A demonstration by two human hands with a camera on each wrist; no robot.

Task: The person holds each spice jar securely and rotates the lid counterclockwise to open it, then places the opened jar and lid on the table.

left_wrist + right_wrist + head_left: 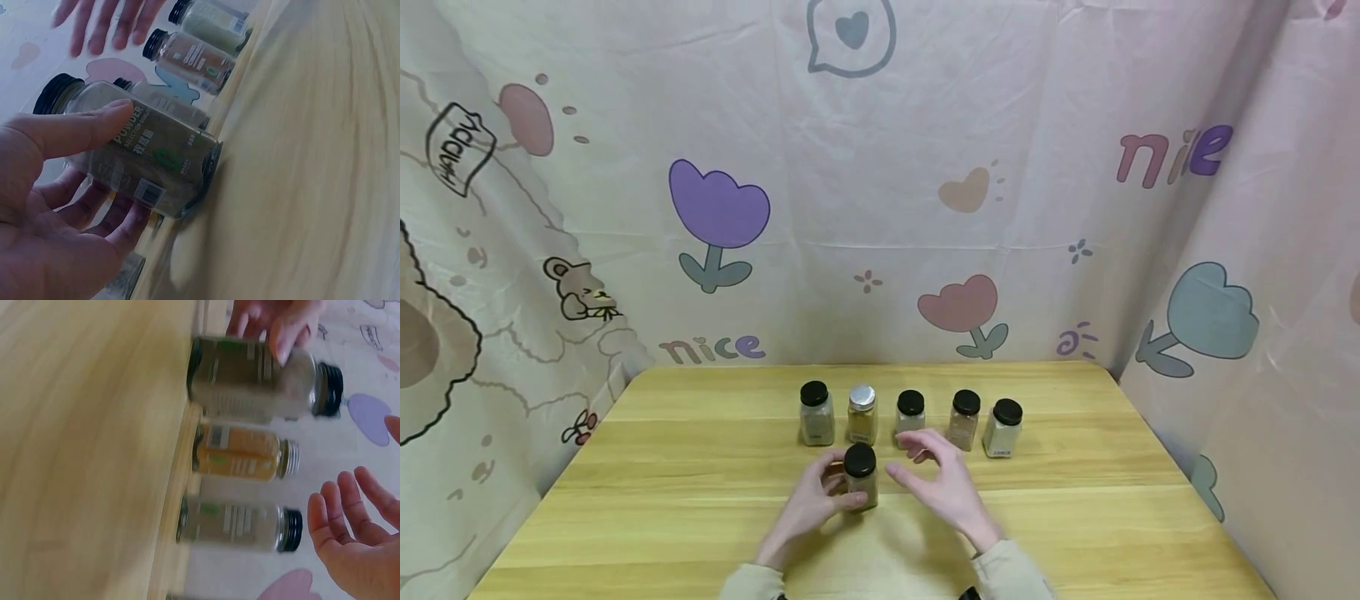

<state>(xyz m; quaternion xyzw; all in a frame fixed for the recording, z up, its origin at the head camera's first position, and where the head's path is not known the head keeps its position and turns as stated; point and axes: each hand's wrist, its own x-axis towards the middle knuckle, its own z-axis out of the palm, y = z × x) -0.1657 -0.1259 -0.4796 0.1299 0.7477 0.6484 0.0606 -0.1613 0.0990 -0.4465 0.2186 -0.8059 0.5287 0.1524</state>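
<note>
Hanging behind and at both sides of the scene, a pale cloth printed with flowers, hearts and the word "nice" rises above a light wooden worktop. Two beige sleeves come in from the near edge. Out of them reach the left hand and the right hand. The left hand pinches a square glass jar of brownish powder, thumb on the near face and fingers curled round the back; the jar stands roughly upright, and whether its base touches the worktop I cannot tell. It sits between the two hands, against the left one and just apart from the right, whose fingers are spread and loosely bent, holding nothing. Beyond it five more jars form a row: from the left, one of greyish powder, one of yellow powder, a pale one partly covered by the right fingertips in the head view, one of pinkish-brown powder, and a whitish one. The yellow one wears a silver lid; the rest have black lids. On the held jar's label, "POWDER" shows above a green mark and a small barcode.
</note>
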